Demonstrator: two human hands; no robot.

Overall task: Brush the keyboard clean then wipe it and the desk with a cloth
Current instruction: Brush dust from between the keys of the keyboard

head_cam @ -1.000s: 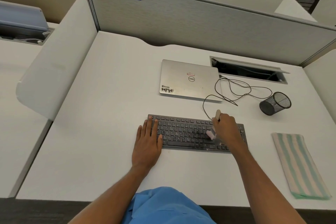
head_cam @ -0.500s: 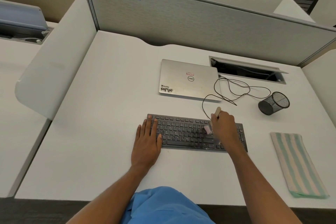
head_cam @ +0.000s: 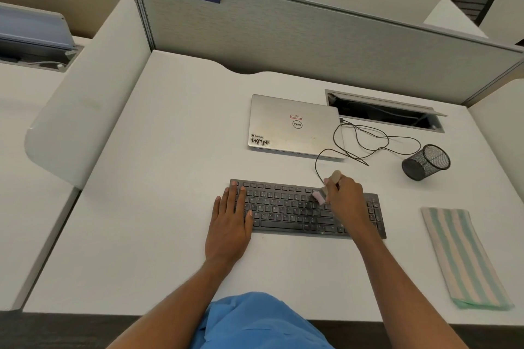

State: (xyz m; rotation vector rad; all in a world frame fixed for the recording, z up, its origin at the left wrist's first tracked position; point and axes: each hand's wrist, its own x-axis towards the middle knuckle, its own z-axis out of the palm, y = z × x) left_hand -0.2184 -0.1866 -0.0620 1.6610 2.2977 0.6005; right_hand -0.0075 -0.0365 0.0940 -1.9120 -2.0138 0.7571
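The brush has crept up and left over the keyboard at centre frame, toward its top rows, with the right hand curled round its handle. The left hand lies flat, fingers straight, on the keyboard's left end. By my judgement brushing is still under way, and the cloth lies unused at lower right.

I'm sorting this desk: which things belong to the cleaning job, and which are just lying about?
In the job:
dark grey flat keyboard
small wooden-handled brush with pink bristles, gripped by the right hand
left hand, resting flat on the keyboard's end
folded green-and-cream striped cloth
white desk

Lying about:
closed silver laptop
black wire-mesh pen cup on its side
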